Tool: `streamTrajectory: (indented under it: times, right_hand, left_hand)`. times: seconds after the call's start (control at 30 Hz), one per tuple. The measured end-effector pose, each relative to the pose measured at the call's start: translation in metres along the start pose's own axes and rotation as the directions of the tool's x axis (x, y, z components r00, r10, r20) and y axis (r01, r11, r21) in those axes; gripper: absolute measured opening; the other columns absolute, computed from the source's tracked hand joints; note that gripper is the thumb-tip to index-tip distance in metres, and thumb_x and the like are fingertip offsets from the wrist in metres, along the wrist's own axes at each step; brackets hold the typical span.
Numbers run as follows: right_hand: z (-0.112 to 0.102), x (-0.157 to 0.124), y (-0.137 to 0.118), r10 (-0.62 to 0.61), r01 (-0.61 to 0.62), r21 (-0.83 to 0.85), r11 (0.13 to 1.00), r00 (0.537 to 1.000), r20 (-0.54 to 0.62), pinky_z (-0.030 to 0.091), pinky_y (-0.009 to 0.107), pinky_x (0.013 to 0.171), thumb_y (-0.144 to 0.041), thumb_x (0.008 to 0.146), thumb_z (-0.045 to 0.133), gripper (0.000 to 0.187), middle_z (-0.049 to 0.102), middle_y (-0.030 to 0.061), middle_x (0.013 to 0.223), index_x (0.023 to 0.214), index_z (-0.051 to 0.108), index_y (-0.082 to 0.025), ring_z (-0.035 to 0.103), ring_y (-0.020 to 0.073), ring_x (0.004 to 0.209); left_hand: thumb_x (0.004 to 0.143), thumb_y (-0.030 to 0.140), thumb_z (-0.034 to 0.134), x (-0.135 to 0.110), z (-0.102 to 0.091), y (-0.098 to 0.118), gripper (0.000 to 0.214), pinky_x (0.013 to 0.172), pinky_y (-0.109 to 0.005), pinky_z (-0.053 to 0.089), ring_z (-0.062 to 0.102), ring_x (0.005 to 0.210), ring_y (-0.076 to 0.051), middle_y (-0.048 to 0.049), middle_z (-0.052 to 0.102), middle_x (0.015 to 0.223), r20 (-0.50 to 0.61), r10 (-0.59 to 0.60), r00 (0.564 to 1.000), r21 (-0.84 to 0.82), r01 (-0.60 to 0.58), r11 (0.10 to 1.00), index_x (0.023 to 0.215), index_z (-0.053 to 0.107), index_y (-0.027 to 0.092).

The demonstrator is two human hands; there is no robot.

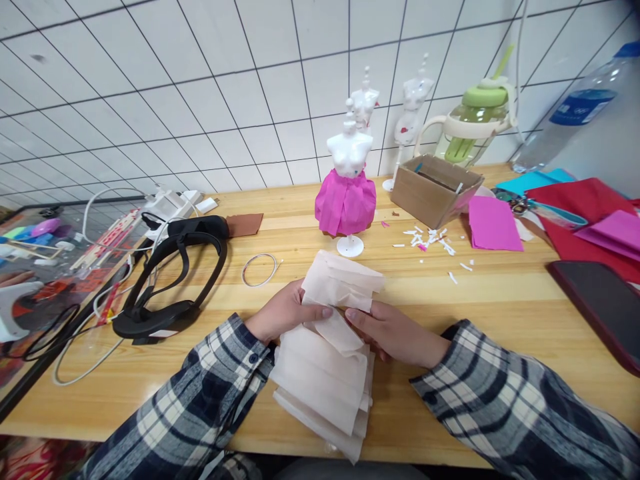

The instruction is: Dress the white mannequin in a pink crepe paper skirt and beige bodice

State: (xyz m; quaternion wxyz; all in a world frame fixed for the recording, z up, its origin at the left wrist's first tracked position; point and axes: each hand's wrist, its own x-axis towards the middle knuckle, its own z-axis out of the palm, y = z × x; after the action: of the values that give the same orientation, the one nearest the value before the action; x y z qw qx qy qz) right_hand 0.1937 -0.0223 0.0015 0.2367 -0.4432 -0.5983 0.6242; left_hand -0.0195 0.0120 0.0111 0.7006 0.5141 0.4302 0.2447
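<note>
Thin, pale pink tissue paper [320, 373] hangs in layered folds between my hands, over the front edge of the table. My left hand [287, 311] is closed on its left side, thumb lying on top. From the right, my right hand [393, 331] pinches the same paper, thumb above and fingers partly hidden underneath. The paper's upper part [343, 277] is folded and stands up past my thumbs. Just beyond it, a small white mannequin [350, 150] on a round base wears a gathered magenta paper skirt [345, 203].
Two more mannequins [413, 100] stand by the tiled wall. A cardboard box [433, 190], white paper scraps [433, 239], magenta sheets [495, 223] and a phone [600, 307] lie to the right. Leftward are a black headset [175, 280], a coiled cable [260, 270] and brown paper [245, 225].
</note>
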Motion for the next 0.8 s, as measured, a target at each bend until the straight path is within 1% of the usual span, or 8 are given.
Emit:
streamTrajectory:
  times: [0.1, 0.17, 0.3, 0.4, 0.5, 0.57, 0.67, 0.8]
  right_hand:
    - [0.0001, 0.0001, -0.0008, -0.007, 0.007, -0.028, 1.0, 1.0, -0.005, 0.052, 0.033, 0.061, -0.06, 0.09, 0.045, 0.042, 0.061, 0.0036, 0.074, 0.093, 0.064, -0.023, 0.06, 0.0212, 0.074]
    - [0.0001, 0.0001, -0.0011, -0.009, 0.009, -0.038, 0.999, 1.0, -0.008, 0.052, 0.032, 0.061, -0.06, 0.09, 0.045, 0.042, 0.062, 0.0036, 0.074, 0.093, 0.064, -0.023, 0.06, 0.0211, 0.074]
    - [0.0001, 0.0002, -0.0009, 0.021, -0.021, -0.044, 0.999, 1.0, -0.002, 0.048, 0.029, 0.053, -0.06, 0.091, 0.044, 0.042, 0.057, 0.001, 0.066, 0.092, 0.063, -0.022, 0.056, 0.0175, 0.062]
    - [0.0001, 0.0005, 0.0005, 0.121, -0.121, -0.069, 0.99, 0.993, 0.007, 0.043, 0.026, 0.043, -0.06, 0.092, 0.041, 0.045, 0.05, -0.0023, 0.059, 0.091, 0.059, -0.019, 0.049, 0.0134, 0.048]
    - [-0.0004, 0.0009, 0.0026, 0.182, -0.181, -0.049, 0.982, 0.983, 0.005, 0.038, 0.023, 0.036, -0.062, 0.091, 0.04, 0.046, 0.046, -0.0041, 0.059, 0.089, 0.056, -0.019, 0.044, 0.0105, 0.042]
    - [-0.0011, 0.0013, 0.0044, 0.176, -0.175, -0.028, 0.984, 0.984, 0.003, 0.037, 0.022, 0.035, -0.063, 0.09, 0.042, 0.046, 0.046, -0.0041, 0.059, 0.087, 0.055, -0.019, 0.045, 0.0098, 0.042]
    - [-0.0022, 0.0016, 0.0068, 0.15, -0.149, -0.033, 0.988, 0.989, 0.006, 0.036, 0.021, 0.034, -0.063, 0.09, 0.043, 0.045, 0.045, -0.0043, 0.057, 0.081, 0.054, -0.02, 0.044, 0.0097, 0.042]
    - [-0.0025, 0.0014, 0.0067, 0.141, -0.14, -0.043, 0.989, 0.989, 0.039, 0.035, 0.022, 0.035, -0.063, 0.09, 0.042, 0.046, 0.043, -0.0045, 0.055, 0.074, 0.05, -0.021, 0.043, 0.0095, 0.042]
  left_hand:
    - [0.068, 0.024, 0.08, -0.0004, 0.001, 0.0008, 0.043, 0.076, -0.031, 0.056, 0.07, 0.085, -0.021, -0.0097, 0.073, 0.107, -0.01, -0.006, 1.0, -0.008, 0.006, 1.0, 0.107, 0.065, 0.013]
    - [0.069, 0.023, 0.08, -0.0006, 0.0015, 0.001, 0.041, 0.077, -0.03, 0.056, 0.069, 0.085, -0.02, -0.0091, 0.073, 0.107, -0.014, -0.012, 1.0, -0.018, 0.012, 1.0, 0.106, 0.065, 0.014]
    - [0.069, 0.023, 0.081, -0.001, 0.0025, 0.0022, 0.044, 0.077, -0.029, 0.055, 0.07, 0.083, -0.019, -0.0086, 0.073, 0.109, 0.0, -0.013, 1.0, -0.036, 0.013, 0.999, 0.109, 0.065, 0.014]
    - [0.072, 0.027, 0.079, -0.0015, 0.003, 0.0036, 0.045, 0.075, -0.029, 0.055, 0.07, 0.083, -0.02, -0.0081, 0.075, 0.1, 0.003, -0.007, 1.0, -0.051, 0.008, 0.999, 0.113, 0.064, 0.014]
    - [0.074, 0.03, 0.078, -0.0016, 0.0023, 0.0024, 0.037, 0.072, -0.027, 0.054, 0.07, 0.079, -0.02, -0.0064, 0.076, 0.089, 0.001, -0.017, 1.0, -0.078, 0.017, 0.997, 0.106, 0.067, 0.014]
    - [0.073, 0.03, 0.078, -0.0011, 0.0011, -0.0001, 0.034, 0.072, -0.027, 0.054, 0.07, 0.077, -0.019, -0.0063, 0.076, 0.089, -0.005, -0.023, 1.0, -0.113, 0.022, 0.993, 0.102, 0.069, 0.014]
    - [0.072, 0.028, 0.079, -0.0002, -0.0008, -0.0039, 0.036, 0.074, -0.028, 0.054, 0.07, 0.077, -0.018, -0.0074, 0.076, 0.095, -0.001, -0.037, 0.999, -0.158, 0.036, 0.987, 0.103, 0.069, 0.014]
    - [0.073, 0.027, 0.079, -0.0002, -0.0008, -0.0041, 0.036, 0.074, -0.028, 0.054, 0.07, 0.075, -0.018, -0.0079, 0.076, 0.096, 0.033, -0.046, 0.998, -0.157, 0.051, 0.986, 0.105, 0.068, 0.013]
